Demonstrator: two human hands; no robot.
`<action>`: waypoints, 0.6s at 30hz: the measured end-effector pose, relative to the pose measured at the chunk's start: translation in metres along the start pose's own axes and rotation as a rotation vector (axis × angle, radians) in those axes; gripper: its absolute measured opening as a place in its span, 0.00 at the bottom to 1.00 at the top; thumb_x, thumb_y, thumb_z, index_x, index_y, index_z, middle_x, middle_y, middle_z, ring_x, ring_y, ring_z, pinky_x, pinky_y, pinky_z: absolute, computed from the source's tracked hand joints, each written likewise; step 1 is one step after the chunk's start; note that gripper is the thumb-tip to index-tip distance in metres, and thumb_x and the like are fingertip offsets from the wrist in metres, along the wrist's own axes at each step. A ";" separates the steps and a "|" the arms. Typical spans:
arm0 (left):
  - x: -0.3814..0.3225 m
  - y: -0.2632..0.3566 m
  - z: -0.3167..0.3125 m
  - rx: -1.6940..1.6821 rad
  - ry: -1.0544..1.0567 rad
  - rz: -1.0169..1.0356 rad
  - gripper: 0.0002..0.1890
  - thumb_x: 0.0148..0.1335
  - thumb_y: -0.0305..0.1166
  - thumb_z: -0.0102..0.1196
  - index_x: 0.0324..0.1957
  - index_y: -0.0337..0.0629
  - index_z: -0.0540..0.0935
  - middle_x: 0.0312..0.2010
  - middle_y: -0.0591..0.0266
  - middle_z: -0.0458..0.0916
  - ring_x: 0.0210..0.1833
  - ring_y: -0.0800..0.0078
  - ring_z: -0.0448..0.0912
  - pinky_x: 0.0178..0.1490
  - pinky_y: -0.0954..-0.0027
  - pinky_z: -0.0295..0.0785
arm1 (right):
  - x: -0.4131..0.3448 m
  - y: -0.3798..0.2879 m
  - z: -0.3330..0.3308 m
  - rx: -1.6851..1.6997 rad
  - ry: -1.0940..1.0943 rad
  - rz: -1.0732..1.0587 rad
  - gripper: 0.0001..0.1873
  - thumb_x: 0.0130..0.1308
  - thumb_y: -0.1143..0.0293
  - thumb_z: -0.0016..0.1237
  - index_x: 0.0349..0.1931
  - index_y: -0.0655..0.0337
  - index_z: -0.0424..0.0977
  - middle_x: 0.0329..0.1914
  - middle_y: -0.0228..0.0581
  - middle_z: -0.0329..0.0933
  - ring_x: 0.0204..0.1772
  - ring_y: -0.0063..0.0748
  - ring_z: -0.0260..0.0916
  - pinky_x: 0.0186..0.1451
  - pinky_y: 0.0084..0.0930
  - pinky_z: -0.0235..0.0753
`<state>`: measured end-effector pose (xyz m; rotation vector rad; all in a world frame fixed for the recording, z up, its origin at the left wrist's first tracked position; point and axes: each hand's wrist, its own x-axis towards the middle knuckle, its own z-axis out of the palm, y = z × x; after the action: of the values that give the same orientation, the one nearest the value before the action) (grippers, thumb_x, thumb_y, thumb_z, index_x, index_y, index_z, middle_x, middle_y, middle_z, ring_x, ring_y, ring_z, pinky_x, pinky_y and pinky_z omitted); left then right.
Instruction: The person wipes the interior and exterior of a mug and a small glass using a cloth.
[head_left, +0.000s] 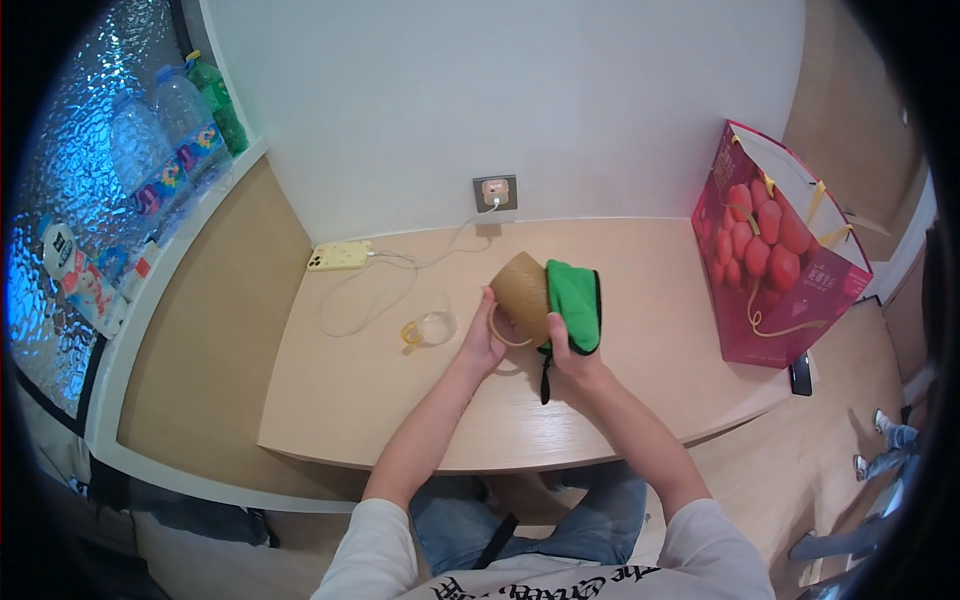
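Above the middle of a light wooden desk (465, 420), my left hand (484, 337) holds a tan pouch (521, 296) by its left side, near a thin looped strap. My right hand (574, 356) grips a green zippered pouch (576, 300) with dark edging, its thumb on the front. The two pouches touch, the green one to the right of the tan one. A black zipper pull hangs below them. Left of my hands, a roll of clear tape or a similar clear ring with a yellow part (431, 330) lies on the desk.
A yellow-cased phone (340, 256) lies back left, its white cable running to a charger (495, 190) in the wall socket. A red paper bag (772, 262) stands right, a dark phone (801, 375) beside its base. Plastic bottles (187, 112) stand on the left ledge. People's legs (889, 446) show far right.
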<state>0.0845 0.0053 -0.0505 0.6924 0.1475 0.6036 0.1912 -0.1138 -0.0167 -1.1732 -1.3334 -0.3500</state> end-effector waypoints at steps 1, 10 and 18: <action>0.003 -0.002 -0.005 0.004 -0.002 -0.001 0.28 0.68 0.53 0.39 0.61 0.44 0.65 0.57 0.59 0.71 0.60 0.66 0.70 0.63 0.63 0.65 | 0.002 0.003 -0.002 0.001 0.004 0.000 0.17 0.60 0.75 0.47 0.50 0.68 0.70 0.47 0.49 0.73 0.49 0.47 0.71 0.52 0.35 0.70; 0.011 -0.016 -0.006 0.172 0.142 0.189 0.22 0.63 0.42 0.55 0.54 0.42 0.69 0.47 0.66 0.75 0.48 0.75 0.74 0.51 0.71 0.70 | -0.012 0.014 0.008 0.074 0.011 0.364 0.19 0.58 0.73 0.53 0.49 0.67 0.68 0.43 0.47 0.71 0.45 0.43 0.70 0.49 0.32 0.70; 0.009 -0.003 -0.010 0.211 0.192 0.245 0.22 0.61 0.44 0.57 0.51 0.42 0.71 0.43 0.66 0.75 0.46 0.78 0.73 0.48 0.74 0.70 | -0.002 -0.021 0.011 -0.179 -0.118 0.030 0.28 0.52 0.65 0.59 0.53 0.64 0.67 0.51 0.51 0.69 0.52 0.51 0.69 0.51 0.39 0.71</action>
<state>0.0903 0.0138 -0.0596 0.8638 0.3111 0.8984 0.1678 -0.1148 -0.0112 -1.3796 -1.4072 -0.3899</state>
